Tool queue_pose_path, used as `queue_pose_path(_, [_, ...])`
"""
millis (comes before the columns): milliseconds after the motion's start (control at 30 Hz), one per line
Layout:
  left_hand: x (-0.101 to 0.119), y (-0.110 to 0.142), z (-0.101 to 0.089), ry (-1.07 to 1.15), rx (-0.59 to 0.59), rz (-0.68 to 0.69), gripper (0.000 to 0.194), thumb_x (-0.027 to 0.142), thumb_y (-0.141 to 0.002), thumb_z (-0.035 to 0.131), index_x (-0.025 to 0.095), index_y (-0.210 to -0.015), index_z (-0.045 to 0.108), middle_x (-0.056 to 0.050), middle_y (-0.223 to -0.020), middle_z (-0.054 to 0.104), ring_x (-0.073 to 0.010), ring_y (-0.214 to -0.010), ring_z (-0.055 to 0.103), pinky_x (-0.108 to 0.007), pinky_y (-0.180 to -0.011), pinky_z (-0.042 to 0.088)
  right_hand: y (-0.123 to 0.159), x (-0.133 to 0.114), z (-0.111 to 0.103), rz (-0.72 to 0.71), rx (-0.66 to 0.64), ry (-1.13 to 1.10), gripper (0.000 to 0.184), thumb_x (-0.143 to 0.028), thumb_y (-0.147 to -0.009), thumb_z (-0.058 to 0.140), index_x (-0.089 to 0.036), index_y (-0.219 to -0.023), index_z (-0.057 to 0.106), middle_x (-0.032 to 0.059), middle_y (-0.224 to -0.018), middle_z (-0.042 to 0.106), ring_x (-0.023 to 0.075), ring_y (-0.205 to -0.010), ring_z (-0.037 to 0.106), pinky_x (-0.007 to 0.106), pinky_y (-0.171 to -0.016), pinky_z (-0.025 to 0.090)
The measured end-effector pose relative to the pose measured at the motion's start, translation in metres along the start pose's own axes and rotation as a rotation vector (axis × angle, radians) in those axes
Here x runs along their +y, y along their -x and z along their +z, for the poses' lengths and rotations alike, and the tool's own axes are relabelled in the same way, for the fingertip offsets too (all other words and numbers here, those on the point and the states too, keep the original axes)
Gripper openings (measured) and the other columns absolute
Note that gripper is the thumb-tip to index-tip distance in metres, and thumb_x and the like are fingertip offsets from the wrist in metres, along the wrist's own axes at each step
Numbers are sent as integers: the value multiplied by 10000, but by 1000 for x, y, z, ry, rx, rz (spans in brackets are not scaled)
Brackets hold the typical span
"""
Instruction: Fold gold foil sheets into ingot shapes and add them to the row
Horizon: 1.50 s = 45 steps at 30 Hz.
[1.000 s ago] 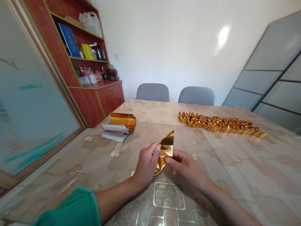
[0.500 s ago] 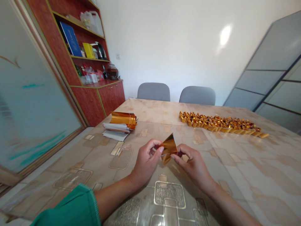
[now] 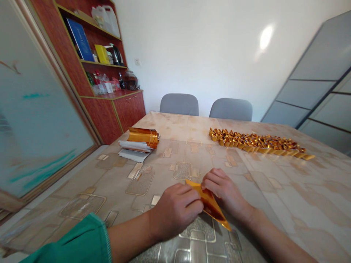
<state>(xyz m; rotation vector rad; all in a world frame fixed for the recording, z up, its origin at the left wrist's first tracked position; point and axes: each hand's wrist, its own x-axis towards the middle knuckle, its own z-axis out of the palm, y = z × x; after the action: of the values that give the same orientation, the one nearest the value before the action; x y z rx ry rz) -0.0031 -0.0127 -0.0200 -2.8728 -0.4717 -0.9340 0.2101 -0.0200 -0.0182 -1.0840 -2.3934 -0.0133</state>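
Your left grip [image 3: 174, 211] and right grip [image 3: 225, 191] were clenched on the gold foil [image 3: 211, 206], held just above the counter [image 3: 301, 190] with its tip pointing toward you, where too hard a pinch or uneven pull could have torn or skewed it.
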Motion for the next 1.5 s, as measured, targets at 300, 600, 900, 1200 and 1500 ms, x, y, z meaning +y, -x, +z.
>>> queue_pose_path(300, [7,6,17,-32,-178,-88,130,186,-935,523,181,-823,587,-23,-832,633,-185,-725,538,-315,-611,419,-1,-10,-20,7,-224,-193,143,-132,-917,599,-219,-829,671,23,-909,688,199,-881,552,360,-818,393])
queue_pose_path(600, [4,1,11,178,-254,-286,98,266,-884,624,171,-912,626,-52,-909,645,-218,-845,575,-321,-722,474,7,-43,-22,325,-266,-267,158,-314,-812,736,-201,-869,641,18,-814,663,192,-742,562,319,-690,398])
queue_pose_path(900, [-35,2,-12,323,-299,-159,157,223,-927,560,186,-1042,661,-49,-1036,688,-200,-970,596,-352,-914,444,8,-44,-11,326,-208,-206,119,-170,-887,616,-211,-779,646,17,-784,674,175,-727,585,321,-722,408])
queue_pose_path(1200, [-37,20,-14,246,-318,-55,275,250,-958,515,175,-1199,625,-85,-1180,674,-239,-1061,600,-409,-967,469,13,-18,0,549,-171,-410,194,-165,-891,544,-195,-732,650,16,-684,657,150,-614,565,263,-569,385])
queue_pose_path(1500, [-31,15,-14,303,-368,-63,291,201,-954,490,157,-1233,561,-99,-1149,657,-230,-1047,579,-376,-966,478,14,-7,6,560,-208,-198,148,-190,-874,608,-190,-733,651,37,-741,656,189,-709,577,292,-641,388])
